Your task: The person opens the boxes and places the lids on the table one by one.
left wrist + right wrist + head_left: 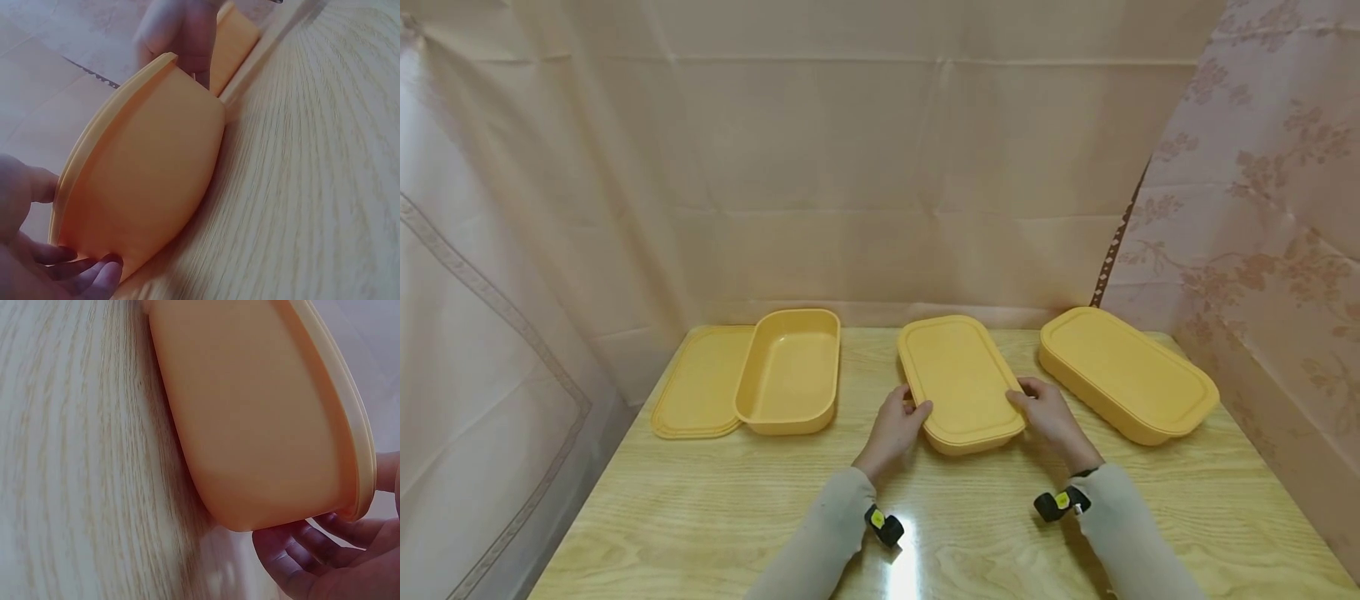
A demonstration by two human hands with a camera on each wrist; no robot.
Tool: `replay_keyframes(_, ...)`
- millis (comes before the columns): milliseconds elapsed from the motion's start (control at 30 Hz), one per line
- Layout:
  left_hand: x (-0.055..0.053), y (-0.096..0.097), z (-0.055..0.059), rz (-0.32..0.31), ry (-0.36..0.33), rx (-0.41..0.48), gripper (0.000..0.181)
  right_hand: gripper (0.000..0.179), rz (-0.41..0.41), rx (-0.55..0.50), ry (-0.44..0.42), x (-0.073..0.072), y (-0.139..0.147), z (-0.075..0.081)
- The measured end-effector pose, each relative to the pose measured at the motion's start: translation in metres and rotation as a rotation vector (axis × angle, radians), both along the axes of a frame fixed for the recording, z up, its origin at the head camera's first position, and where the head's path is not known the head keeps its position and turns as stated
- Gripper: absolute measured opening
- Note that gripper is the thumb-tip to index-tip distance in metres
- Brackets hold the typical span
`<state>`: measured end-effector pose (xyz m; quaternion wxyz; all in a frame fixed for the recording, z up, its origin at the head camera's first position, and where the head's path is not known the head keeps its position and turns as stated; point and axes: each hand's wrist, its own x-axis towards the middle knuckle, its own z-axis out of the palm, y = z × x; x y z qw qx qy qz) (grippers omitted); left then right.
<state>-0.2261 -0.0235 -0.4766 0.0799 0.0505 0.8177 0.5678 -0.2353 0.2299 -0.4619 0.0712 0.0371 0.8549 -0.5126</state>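
Mid box (147, 165): on table (700, 517), R of centre, btwn both hands; prob. the one in work now. Flat or slightly tilted: can't tell.
Mid lid (958, 371): on mid box, rim lined up as far as seen; looks nearly or fully done. Pressed home? Can't tell.
R box (1090, 397): far R, w/ R lid (1127, 371) on top; looks done, tho fit can't be checked.
L box (790, 375): no lid on, inside floor visible; looks like the one left.
Loose lid (703, 383): lies L of L box, whose edge overlaps it in head view; under it or just beside, can't tell.
Lid count: 2 of 3 boxes covered, 1 w/o.
L hand (895, 427): at near L side of mid box; thumb on lid edge, fingers curled below rim.
R hand (1051, 414): mirrors it at near R side; thumb over lid edge, fingertips agst box wall.
Grip: both hands clamped on mid box, thumbs above, fingers below.
Sleeves (820, 533): both forearms reach fwd, angled inward to mid box; elbows out of view.
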Motion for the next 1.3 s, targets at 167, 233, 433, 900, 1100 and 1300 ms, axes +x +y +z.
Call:
replay_keyframes(167, 0.0, -0.001, 0.001, 0.001, -0.01, 0.021, 0.057, 0.045, -0.007, 0.001, 0.014, 0.001, 0.0, 0.0)
replay_keyframes(233, 0.0, -0.001, 0.001, 0.006, -0.009, 0.023, 0.056, 0.043, -0.015, -0.003, 0.022, 0.002, -0.001, -0.001)
replay_keyframes(433, -0.001, -0.003, 0.002, 0.025, 0.001, 0.02, 0.053, 0.042, -0.032, -0.028, 0.039, 0.005, -0.003, 0.0)
replay_keyframes(900, -0.005, -0.004, 0.004, 0.05, 0.035, 0.039, 0.047, 0.045, -0.068, -0.117, 0.018, 0.01, -0.005, 0.001)
replay_keyframes(1100, -0.007, -0.004, 0.007, 0.041, 0.055, 0.017, 0.048, 0.047, -0.059, -0.135, 0.018, 0.011, -0.005, 0.004)
replay_keyframes(1300, -0.009, -0.002, 0.008, 0.038, 0.059, 0.014, 0.049, 0.046, -0.053, -0.148, 0.056, 0.01, -0.001, 0.008)
